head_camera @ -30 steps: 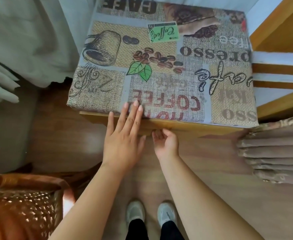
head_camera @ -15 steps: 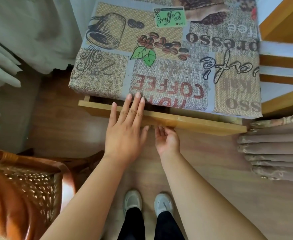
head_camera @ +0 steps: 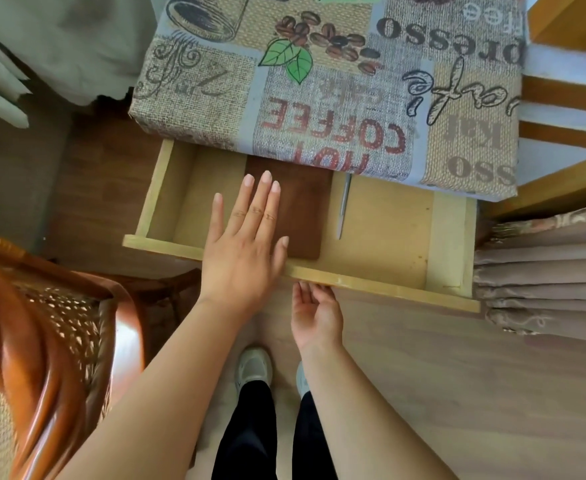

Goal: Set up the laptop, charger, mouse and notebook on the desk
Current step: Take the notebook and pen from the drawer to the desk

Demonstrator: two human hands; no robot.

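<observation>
At the far left I see a wicker chair (head_camera: 52, 341). Next, my left hand (head_camera: 243, 251) hovers flat, fingers spread and holding nothing, over the front edge of the open drawer (head_camera: 388, 285) and the left part of a brown notebook (head_camera: 305, 209) lying inside it. My right hand (head_camera: 315, 313) sits under the drawer's front edge, fingers curled up against it. Right of the notebook lies a pen (head_camera: 343, 206). Above, the desk (head_camera: 319, 81) wears a coffee-print cloth. Folded curtains (head_camera: 544, 271) hang at the right.
</observation>
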